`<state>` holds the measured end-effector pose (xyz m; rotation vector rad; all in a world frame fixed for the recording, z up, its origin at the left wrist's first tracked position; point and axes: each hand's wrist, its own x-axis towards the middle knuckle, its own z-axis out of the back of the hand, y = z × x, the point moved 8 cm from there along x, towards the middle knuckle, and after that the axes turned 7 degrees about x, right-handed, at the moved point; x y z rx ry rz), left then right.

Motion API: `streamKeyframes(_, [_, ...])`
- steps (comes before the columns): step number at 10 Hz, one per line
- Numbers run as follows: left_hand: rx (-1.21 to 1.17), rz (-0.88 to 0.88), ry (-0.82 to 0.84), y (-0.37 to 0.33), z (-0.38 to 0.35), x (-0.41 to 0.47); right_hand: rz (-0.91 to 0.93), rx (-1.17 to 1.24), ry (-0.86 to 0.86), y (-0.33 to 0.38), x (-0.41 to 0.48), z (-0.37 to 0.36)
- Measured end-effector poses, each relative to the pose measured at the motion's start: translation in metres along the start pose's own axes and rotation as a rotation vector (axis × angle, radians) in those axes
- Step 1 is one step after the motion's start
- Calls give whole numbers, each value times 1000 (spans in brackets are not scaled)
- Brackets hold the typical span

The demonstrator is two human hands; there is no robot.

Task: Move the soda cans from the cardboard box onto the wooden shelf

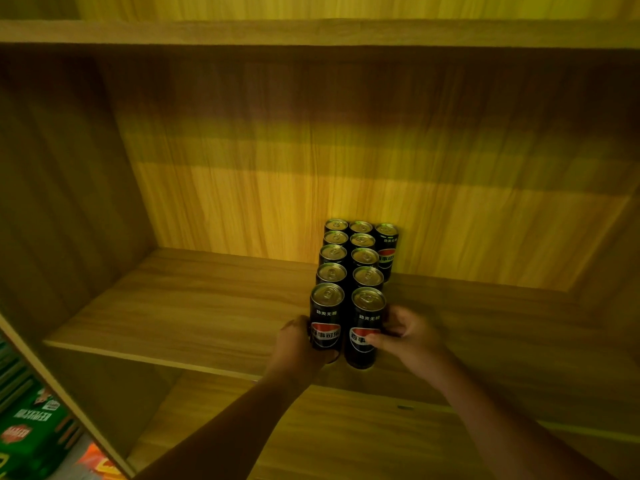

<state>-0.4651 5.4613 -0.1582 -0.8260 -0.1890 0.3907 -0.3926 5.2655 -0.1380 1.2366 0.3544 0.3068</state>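
Several black soda cans with red-and-blue logos stand in two rows on the wooden shelf [194,306], running from the back wall to the front edge. A single extra can [387,249] stands at the back right of the rows. My left hand [298,341] is wrapped around the front left can [327,315]. My right hand [405,334] grips the front right can [366,327]. Both front cans stand upright at the shelf's front edge. The cardboard box is out of view.
The shelf compartment has a wooden back wall [311,168], a left side panel [62,202] and a board overhead [311,32]. A lower shelf board [346,438] lies beneath my arms. Green packaged goods [31,431] sit at the lower left outside the unit.
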Motion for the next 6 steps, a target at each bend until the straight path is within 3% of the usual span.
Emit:
streamKeyframes(2, [102, 20, 40, 5, 0, 1, -13, -41, 26, 2, -4, -1])
streamKeyframes(3, [487, -153, 133, -6, 3, -5, -61, -307, 37, -9, -10, 3])
streamKeyframes(6, [862, -215, 196, 8, 19, -13, 115, -941, 44, -6, -25, 0])
